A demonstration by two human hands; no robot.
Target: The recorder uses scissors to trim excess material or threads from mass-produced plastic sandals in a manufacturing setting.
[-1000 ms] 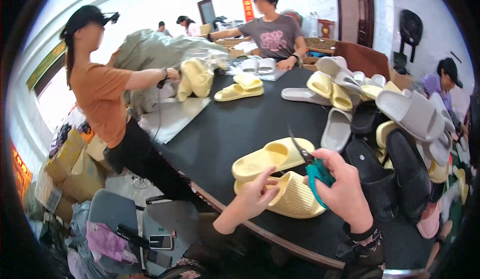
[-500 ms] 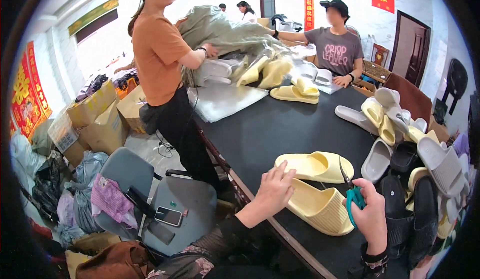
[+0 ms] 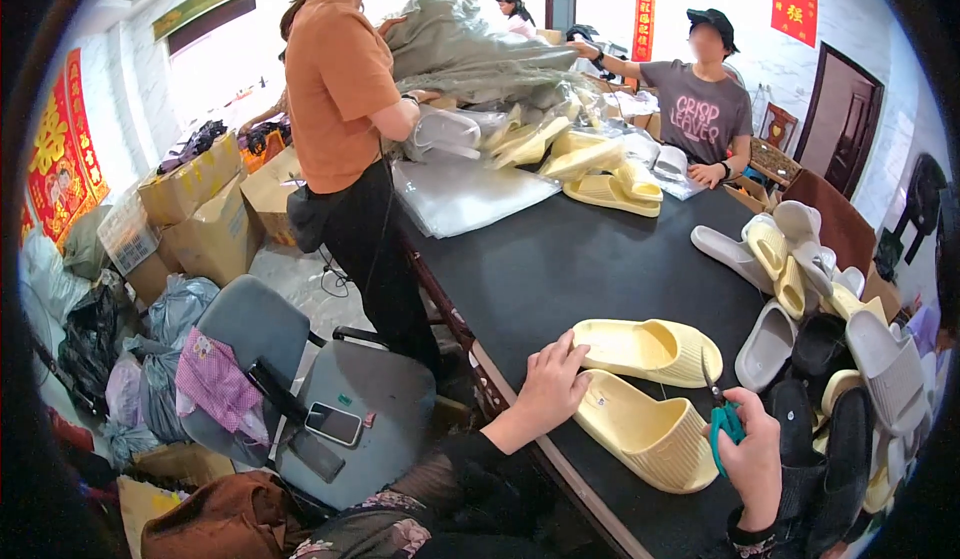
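Two pale yellow slippers lie side by side on the dark tabletop before me. My left hand (image 3: 548,384) has its fingers stretched out, the tips touching the heel of the far slipper (image 3: 640,347). The near slipper (image 3: 645,434) lies just beside that hand, its ribbed strap toward the right. In my right hand (image 3: 752,459) is a pair of scissors (image 3: 724,421) with teal handles, fingers wrapped round the loops. The blades point up beside the far slipper's strap end. A thin dark line, perhaps a thread, shows between the two slippers.
Grey, black and yellow slippers (image 3: 885,364) are heaped at the right. Across the table (image 3: 500,269), two people handle a large grey-green sack (image 3: 470,49) above more slippers and clear plastic bags (image 3: 470,194). An office chair (image 3: 365,409) holding a phone stands left, near cardboard boxes (image 3: 205,229).
The view has shifted, so the table sits farther right and lower. The scissors stay in my right hand by the far slipper. My left fingers remain at its heel.
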